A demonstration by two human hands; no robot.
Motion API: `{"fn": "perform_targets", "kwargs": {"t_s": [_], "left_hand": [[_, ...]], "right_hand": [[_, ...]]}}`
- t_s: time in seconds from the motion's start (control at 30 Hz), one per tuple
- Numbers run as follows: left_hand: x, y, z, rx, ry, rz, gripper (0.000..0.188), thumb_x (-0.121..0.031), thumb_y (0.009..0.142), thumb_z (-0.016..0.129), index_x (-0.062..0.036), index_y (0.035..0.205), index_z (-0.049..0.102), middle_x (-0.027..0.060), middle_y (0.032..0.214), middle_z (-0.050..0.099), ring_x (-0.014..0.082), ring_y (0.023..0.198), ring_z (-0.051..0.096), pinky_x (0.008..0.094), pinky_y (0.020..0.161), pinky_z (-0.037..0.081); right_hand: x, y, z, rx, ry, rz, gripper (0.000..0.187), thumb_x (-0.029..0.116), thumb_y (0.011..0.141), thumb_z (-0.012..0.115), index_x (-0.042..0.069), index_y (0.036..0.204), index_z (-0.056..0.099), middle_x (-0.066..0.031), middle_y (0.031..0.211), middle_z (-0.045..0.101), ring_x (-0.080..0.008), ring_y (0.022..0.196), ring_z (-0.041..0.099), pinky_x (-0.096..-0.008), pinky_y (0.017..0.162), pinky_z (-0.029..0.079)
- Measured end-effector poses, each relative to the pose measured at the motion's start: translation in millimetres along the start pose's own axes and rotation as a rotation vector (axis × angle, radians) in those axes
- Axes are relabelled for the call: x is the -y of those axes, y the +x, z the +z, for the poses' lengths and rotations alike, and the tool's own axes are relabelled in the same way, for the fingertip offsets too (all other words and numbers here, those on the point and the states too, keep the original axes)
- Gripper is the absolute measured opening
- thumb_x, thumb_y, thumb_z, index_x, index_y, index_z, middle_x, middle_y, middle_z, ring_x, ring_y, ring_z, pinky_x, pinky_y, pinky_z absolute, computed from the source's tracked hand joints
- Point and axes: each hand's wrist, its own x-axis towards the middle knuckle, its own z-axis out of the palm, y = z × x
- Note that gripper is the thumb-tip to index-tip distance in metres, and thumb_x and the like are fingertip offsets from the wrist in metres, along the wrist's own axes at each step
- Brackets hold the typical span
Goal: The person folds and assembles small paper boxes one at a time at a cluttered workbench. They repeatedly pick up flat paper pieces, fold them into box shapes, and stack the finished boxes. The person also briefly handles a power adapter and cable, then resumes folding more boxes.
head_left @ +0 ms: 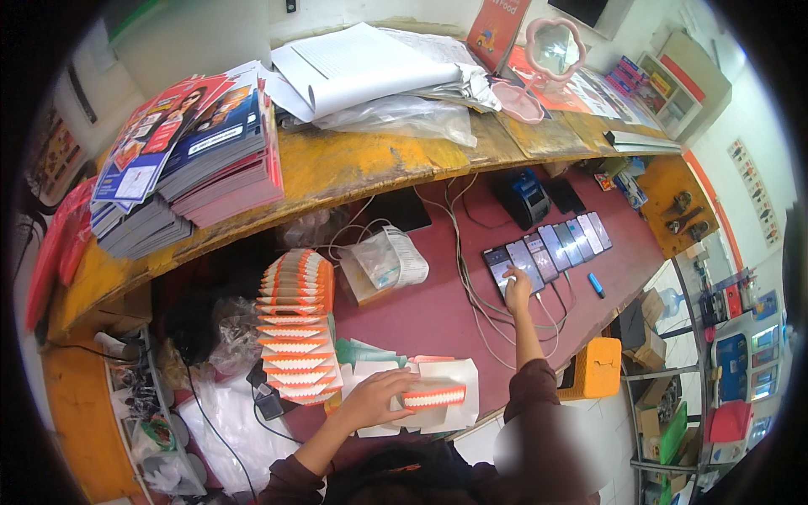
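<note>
My left hand [376,400] is closed around the near end of a small stack of orange-and-white cards [438,396] with zigzag edges. That stack lies in an opened white carton [461,377] at the front edge of the maroon desk [404,316]. My right hand [518,290] reaches forward with a finger extended onto the screen of a phone [524,265] in a slanted row of several phones; it holds nothing. Left of the carton, a long fanned row of orange-and-white card packs [295,332] runs away from me.
Cables [471,286] cross the desk beside the phones. A black-and-blue card terminal [522,199] stands behind them, a blue marker-like stick [596,286] to their right. A wooden shelf [337,160] overhangs the back, bearing leaflet stacks [223,160]. An orange basket [602,368] sits at right.
</note>
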Motion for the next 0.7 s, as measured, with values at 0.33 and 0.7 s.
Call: {"fn": "perform_targets", "kwargs": {"t_s": [0.33,0.7], "left_hand": [[-29,-51,1,-0.443,-0.973,0.004,0.047,-0.017,0.073,0.077,-0.0035,0.106,0.047,0.0033,0.092,0.06,0.0099,0.088,0.057,0.0253,0.082,0.043],[-54,-57,-8,-0.447,-0.35,-0.019,0.034,-0.017,0.063,0.081,-0.0044,0.091,0.067,0.0077,0.079,0.064,0.0203,0.067,0.061,0.0285,0.062,0.048]], "right_hand": [[40,-82,-20,0.247,0.154,0.082,0.033,-0.001,0.079,0.047,0.0,0.11,0.057,-0.0149,0.103,0.064,-0.0241,0.098,0.06,-0.0314,0.086,0.045],[20,2,18,0.356,-0.456,0.39,0.06,0.032,0.081,0.06,0.024,0.136,0.04,-0.0172,0.145,0.021,-0.0363,0.133,0.02,-0.0583,0.101,0.028]]}}
